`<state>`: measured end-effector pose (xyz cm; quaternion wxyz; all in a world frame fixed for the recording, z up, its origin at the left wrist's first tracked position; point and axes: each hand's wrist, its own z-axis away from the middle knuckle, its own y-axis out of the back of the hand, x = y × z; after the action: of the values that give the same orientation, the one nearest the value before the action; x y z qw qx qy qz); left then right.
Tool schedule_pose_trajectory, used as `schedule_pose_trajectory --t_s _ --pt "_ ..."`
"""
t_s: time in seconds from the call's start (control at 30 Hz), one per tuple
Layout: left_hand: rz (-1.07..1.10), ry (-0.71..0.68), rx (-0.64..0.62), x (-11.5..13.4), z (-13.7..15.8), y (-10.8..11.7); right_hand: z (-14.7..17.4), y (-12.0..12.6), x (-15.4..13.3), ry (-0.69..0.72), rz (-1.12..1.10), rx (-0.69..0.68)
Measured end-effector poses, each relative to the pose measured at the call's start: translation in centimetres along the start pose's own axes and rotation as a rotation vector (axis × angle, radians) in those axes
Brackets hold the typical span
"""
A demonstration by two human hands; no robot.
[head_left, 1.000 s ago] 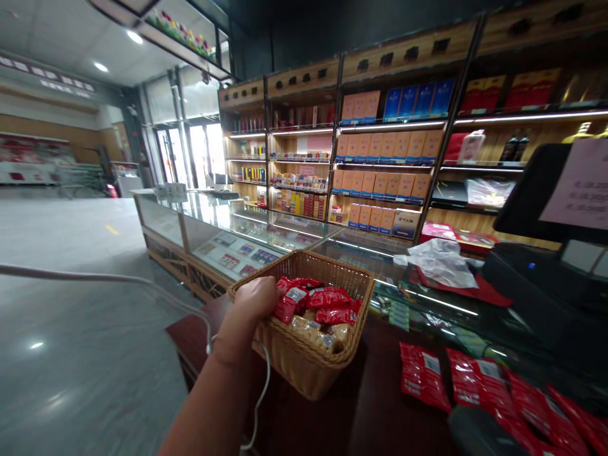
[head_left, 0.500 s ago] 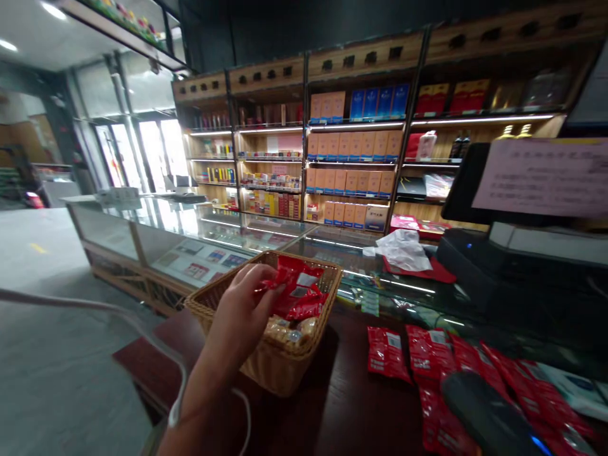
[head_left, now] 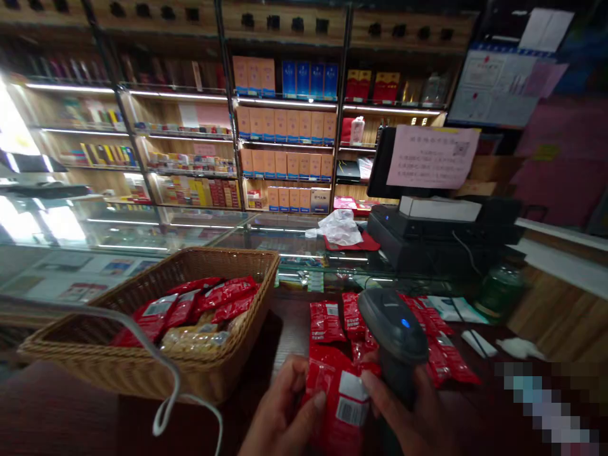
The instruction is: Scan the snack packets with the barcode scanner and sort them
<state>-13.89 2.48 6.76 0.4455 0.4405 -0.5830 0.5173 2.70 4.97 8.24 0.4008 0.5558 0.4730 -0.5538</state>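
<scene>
My left hand [head_left: 287,408] pinches a red foil snack packet [head_left: 327,377] low in front of me, its white label and barcode facing up. My right hand [head_left: 411,411] is closed around the handle of a dark barcode scanner [head_left: 392,320] with a lit blue light. The right hand's fingertips also touch the packet's right edge. Beyond both hands, several similar red packets [head_left: 325,322] lie on the dark table, partly hidden by the scanner. To the left stands a wicker basket [head_left: 223,373] holding more red packets [head_left: 228,291] and clear-wrapped yellowish packs [head_left: 190,341].
A white cable [head_left: 137,332] loops in front of the basket. Behind lies a glass counter [head_left: 256,221] with crumpled white paper [head_left: 341,228]. A monitor [head_left: 380,164] bearing a pink sheet stands at the back right, near a green jar [head_left: 498,288]. Shelves of boxes line the wall.
The view has turned right. My left hand has moved from inside the basket to the front, holding a red packet. My right hand has come into view with the scanner, which has risen.
</scene>
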Motion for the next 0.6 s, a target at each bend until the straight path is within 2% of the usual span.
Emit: schedule_pose_trajectory --t_s 0.1,0.27,0.4,0.53,0.6 --pt "0.061 0.106 -0.008 -0.6 0.1 0.3 0.4 0.1 0.1 0.004 -0.051 -0.026" --pt "0.06 0.249 -0.117 -2.1 -0.4 1.4 0.8 0.7 0.9 0.128 -0.089 -0.074" --pt "0.009 0.178 -0.032 -3.2 -0.5 2.1 0.3 0.7 1.2 0.12 -0.079 -0.083" --pt "0.142 0.246 0.008 -3.8 -0.3 3.0 -0.3 0.7 1.4 0.076 -0.101 -0.06" --pt "0.149 0.28 0.045 -4.0 -0.3 3.3 -0.4 0.7 1.6 0.009 -0.138 -0.045"
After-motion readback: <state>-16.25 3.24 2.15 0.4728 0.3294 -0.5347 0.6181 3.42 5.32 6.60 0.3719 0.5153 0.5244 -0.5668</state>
